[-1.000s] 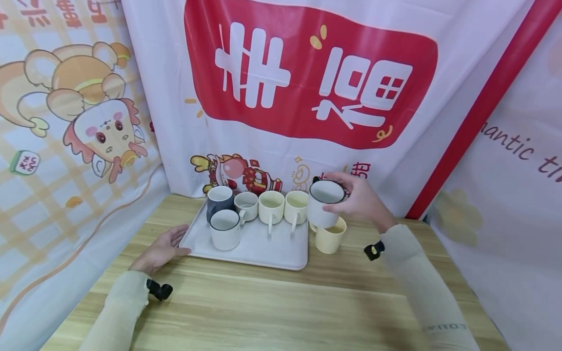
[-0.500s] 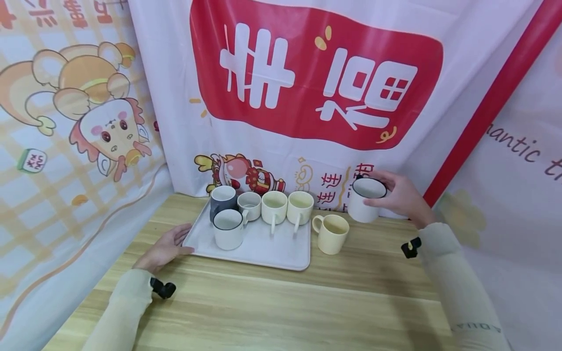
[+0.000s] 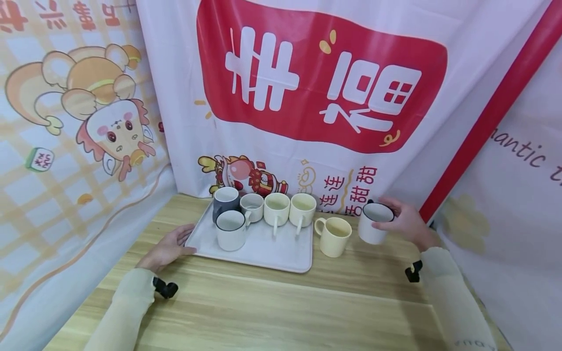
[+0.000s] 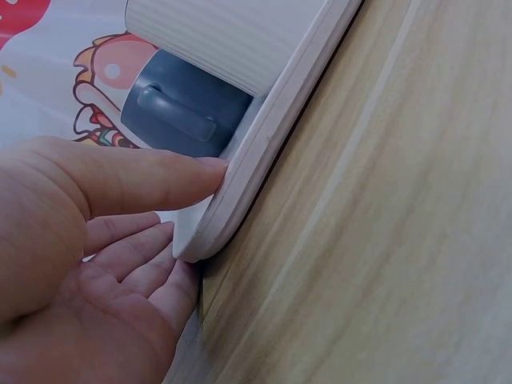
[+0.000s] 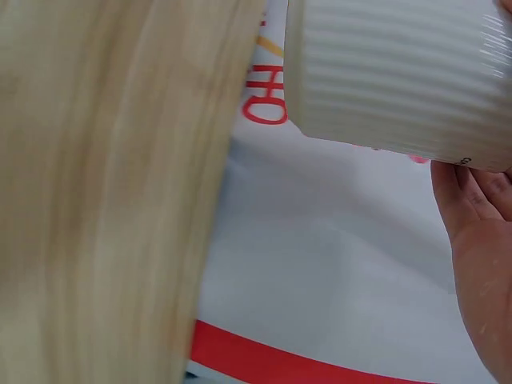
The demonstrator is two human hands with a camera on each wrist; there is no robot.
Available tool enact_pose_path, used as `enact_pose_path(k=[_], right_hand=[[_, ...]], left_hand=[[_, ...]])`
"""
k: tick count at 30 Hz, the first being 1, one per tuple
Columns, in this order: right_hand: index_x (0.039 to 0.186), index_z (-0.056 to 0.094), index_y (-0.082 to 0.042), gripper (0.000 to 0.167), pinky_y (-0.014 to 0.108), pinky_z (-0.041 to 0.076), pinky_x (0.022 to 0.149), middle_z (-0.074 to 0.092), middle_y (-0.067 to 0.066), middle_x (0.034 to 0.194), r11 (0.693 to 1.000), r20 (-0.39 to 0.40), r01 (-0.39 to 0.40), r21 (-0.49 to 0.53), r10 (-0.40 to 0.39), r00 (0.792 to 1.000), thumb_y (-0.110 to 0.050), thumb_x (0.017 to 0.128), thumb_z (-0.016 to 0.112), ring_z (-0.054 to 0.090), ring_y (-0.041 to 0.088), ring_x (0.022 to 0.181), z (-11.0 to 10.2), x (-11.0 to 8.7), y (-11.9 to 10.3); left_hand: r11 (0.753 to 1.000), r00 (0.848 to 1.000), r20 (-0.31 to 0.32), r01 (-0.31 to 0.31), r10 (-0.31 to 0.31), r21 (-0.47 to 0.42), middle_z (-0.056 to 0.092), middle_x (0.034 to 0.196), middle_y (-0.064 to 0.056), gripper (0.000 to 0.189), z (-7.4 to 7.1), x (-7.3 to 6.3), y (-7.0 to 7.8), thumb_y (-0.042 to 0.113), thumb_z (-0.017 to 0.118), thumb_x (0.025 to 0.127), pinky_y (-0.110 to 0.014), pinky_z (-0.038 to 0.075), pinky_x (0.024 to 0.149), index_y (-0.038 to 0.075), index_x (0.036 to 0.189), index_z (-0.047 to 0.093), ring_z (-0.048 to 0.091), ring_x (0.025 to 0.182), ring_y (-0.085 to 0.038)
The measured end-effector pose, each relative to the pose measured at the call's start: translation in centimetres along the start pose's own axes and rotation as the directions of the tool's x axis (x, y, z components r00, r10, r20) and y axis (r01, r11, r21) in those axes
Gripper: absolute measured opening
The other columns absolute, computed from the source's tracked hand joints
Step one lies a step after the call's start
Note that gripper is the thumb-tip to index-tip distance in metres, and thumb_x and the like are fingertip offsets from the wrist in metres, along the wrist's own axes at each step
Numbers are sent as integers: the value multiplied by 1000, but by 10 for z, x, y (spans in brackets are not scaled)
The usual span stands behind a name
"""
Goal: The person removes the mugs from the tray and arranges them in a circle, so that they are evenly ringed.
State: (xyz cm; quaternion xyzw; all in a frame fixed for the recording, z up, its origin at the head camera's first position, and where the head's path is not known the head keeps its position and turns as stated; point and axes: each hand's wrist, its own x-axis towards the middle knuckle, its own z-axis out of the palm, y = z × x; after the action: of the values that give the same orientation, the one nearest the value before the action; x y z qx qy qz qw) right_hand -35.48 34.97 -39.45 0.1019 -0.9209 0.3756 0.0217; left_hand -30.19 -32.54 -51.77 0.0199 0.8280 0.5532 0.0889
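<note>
My right hand [image 3: 406,223] grips a white mug [image 3: 372,225] with a dark rim, right of the tray. In the right wrist view the ribbed white mug [image 5: 392,80] shows its base clear of the wooden table [image 5: 104,184]. My left hand [image 3: 170,248] rests at the near left corner of the white tray [image 3: 272,253]. In the left wrist view its straight thumb [image 4: 152,178] touches the tray's rim, the other fingers lying loosely along the corner. A pale yellow mug [image 3: 333,239] stands on the table between the tray and the held mug.
On the tray stand a dark grey mug [image 3: 226,197], a second dark-rimmed white mug [image 3: 231,236], a small whitish cup [image 3: 252,208] and two cream mugs [image 3: 276,212], close together. A printed cloth [image 3: 263,141] hangs along the table's back edge.
My right hand has carried the white mug to the right, from above the yellow mug, then lowered it towards the table. The left hand has stayed at the tray's corner.
</note>
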Motion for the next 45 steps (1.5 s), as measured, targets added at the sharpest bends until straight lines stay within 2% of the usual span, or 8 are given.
enact_pose_path(k=[4, 11, 17, 24, 28, 35, 41, 45], right_hand=[[154, 51, -6, 96, 67, 52, 112, 60, 22, 148, 1000, -18, 18, -23, -18, 1000, -50, 79, 92, 57, 42, 131, 17, -1, 21], [151, 54, -1, 94, 52, 55, 107, 63, 21, 147, 998, -47, 51, -21, -52, 998, -45, 78, 94, 62, 38, 129, 45, -4, 43], [155, 50, -1, 98, 55, 52, 113, 59, 21, 152, 1000, -43, 28, 10, -28, 999, -45, 79, 93, 59, 38, 135, 59, 0, 49], [162, 42, -10, 99, 65, 43, 122, 46, 19, 164, 997, 7, -33, 69, 32, 999, -42, 82, 91, 45, 43, 149, 62, 8, 47], [163, 39, -10, 95, 67, 41, 122, 43, 20, 166, 998, 36, -24, 62, 21, 999, -32, 85, 89, 43, 43, 150, 61, 12, 43], [163, 39, -7, 91, 67, 45, 119, 49, 23, 161, 999, 82, 11, 42, -14, 997, -20, 86, 86, 52, 43, 141, 58, 21, 40], [161, 43, -6, 88, 63, 47, 118, 50, 24, 160, 998, 88, 58, 6, -58, 994, -16, 85, 86, 55, 42, 138, 58, 23, 39], [161, 41, -2, 90, 65, 44, 121, 48, 26, 161, 994, 104, 89, -68, -82, 991, -20, 85, 86, 51, 45, 143, 56, 26, 36]], left_hand=[[1000, 1000, -3, 4, -4, 12, 13, 174, -30, 93, 0, -1, 1, 1, 72, 96, -62, 19, 134, -4, 167, 13, 14, 162, -50], [1000, 1000, -6, 8, -8, 16, 12, 174, -30, 93, 0, -1, 0, 1, 72, 96, -62, 19, 134, -5, 167, 12, 13, 162, -51], [1000, 1000, -8, 8, -8, 11, 13, 175, -29, 92, 0, -2, 0, 0, 72, 96, -62, 19, 134, -4, 167, 13, 13, 162, -50], [1000, 1000, -9, 2, -2, 12, 14, 174, -30, 94, 1, -3, 2, 0, 73, 95, -63, 20, 134, -4, 167, 12, 14, 161, -51], [1000, 1000, -10, 9, -8, 17, 13, 174, -30, 94, 1, -4, 3, 1, 73, 95, -62, 20, 134, -4, 167, 12, 14, 162, -50], [1000, 1000, -11, 6, -6, 10, 13, 174, -30, 93, 2, -5, 3, 0, 72, 95, -62, 19, 134, -4, 167, 12, 13, 162, -51], [1000, 1000, -9, 7, -7, 4, 13, 175, -29, 94, 3, -5, 2, 0, 72, 95, -62, 19, 135, -4, 167, 12, 13, 162, -50], [1000, 1000, -8, 5, -5, 7, 12, 175, -30, 94, 2, -5, 3, 0, 72, 95, -62, 18, 135, -5, 167, 11, 12, 162, -50]])
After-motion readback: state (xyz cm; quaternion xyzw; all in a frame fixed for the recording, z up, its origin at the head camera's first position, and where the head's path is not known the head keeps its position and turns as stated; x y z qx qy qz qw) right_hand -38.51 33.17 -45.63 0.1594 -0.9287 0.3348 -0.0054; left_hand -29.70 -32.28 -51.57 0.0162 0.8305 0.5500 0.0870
